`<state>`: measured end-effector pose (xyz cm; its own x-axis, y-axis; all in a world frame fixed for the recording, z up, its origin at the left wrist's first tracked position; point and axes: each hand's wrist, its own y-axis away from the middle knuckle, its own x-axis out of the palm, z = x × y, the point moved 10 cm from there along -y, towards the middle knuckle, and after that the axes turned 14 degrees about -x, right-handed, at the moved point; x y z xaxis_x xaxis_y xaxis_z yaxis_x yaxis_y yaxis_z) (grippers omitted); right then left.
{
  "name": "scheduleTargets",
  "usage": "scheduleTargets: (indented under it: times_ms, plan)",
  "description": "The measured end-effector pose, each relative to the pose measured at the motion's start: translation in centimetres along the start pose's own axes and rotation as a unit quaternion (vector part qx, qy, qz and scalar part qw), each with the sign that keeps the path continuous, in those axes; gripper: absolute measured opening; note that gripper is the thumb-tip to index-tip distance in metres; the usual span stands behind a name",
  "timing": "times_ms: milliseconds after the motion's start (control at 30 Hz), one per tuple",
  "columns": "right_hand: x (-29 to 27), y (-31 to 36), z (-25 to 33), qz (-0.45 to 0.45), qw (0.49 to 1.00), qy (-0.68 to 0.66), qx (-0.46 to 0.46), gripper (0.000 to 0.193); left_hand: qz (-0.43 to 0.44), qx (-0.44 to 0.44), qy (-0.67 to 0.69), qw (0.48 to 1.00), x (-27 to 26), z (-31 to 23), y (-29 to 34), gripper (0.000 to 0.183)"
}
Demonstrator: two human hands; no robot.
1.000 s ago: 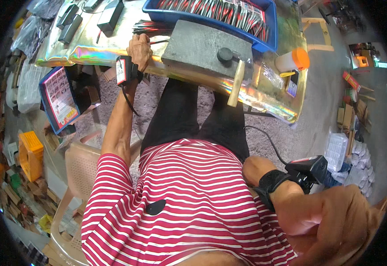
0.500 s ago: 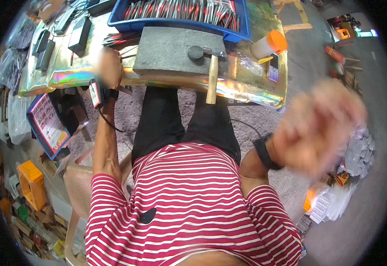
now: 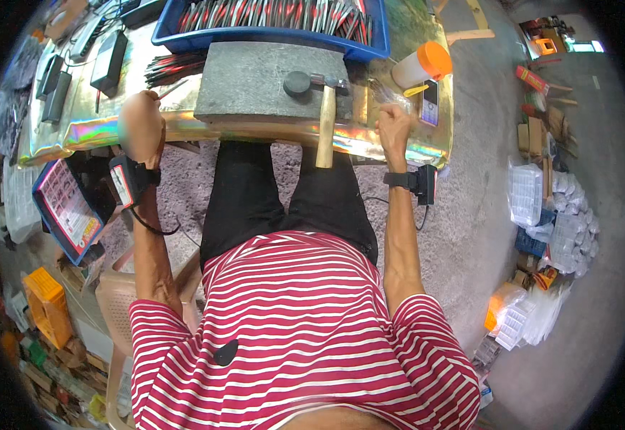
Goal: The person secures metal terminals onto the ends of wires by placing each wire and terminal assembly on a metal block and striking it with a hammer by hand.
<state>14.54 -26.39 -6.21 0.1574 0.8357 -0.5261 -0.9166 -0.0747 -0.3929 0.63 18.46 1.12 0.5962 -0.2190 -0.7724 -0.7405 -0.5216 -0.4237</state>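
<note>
At the front left of the table, my left hand (image 3: 140,127) is closed and blurred. A thin reddish rod (image 3: 174,89) sticks out beside its fingertips, and I cannot tell whether the hand holds it. My right hand (image 3: 394,123) is over the front right edge, its fingers curled together. What they hold, if anything, is hidden. A crumpled clear plastic wrapper (image 3: 384,94) lies just beyond it. Between my hands is a grey stone slab (image 3: 244,86). A hammer with a wooden handle (image 3: 325,125) and a round black piece (image 3: 297,84) rest on it.
A blue tray (image 3: 269,34) of red and black slim tools stands behind the slab; a bundle of similar pieces (image 3: 173,67) lies left. At right are an orange-lidded jar (image 3: 421,66) and a phone (image 3: 429,104). Black boxes (image 3: 110,63) and cables occupy the far left.
My right hand has come from raised and blurred at the right to the table's front right edge, fingers curled. The left hand has shifted slightly toward me. The whole view has moved a little.
</note>
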Motion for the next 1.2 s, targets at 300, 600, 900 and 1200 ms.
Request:
scheduleTargets:
  times_ms: [300, 600, 900, 1200]
  plan:
    - [1.2, -1.0, 2.1, 0.044, 0.987, 0.106, -0.11, 0.014, 0.017, 0.062, -0.02, 0.998, -0.4, -1.5, -0.8, 0.013]
    - [3.3, -1.1, 3.5, 0.157, 0.931, 0.268, -0.192, 0.01, 0.103, 0.001, -0.006, 0.995, 1.2, -1.6, -2.4, 0.008]
    - [5.0, -1.0, 4.0, 0.245, 0.877, 0.341, -0.232, 0.016, 0.115, 0.013, 0.129, 0.985, 1.6, -3.2, -3.5, 0.008]
    - [1.3, -1.8, 0.8, 0.164, 0.962, 0.213, -0.054, 0.017, 0.133, -0.117, 0.274, 0.945, 5.4, -0.4, -2.4, 0.011]
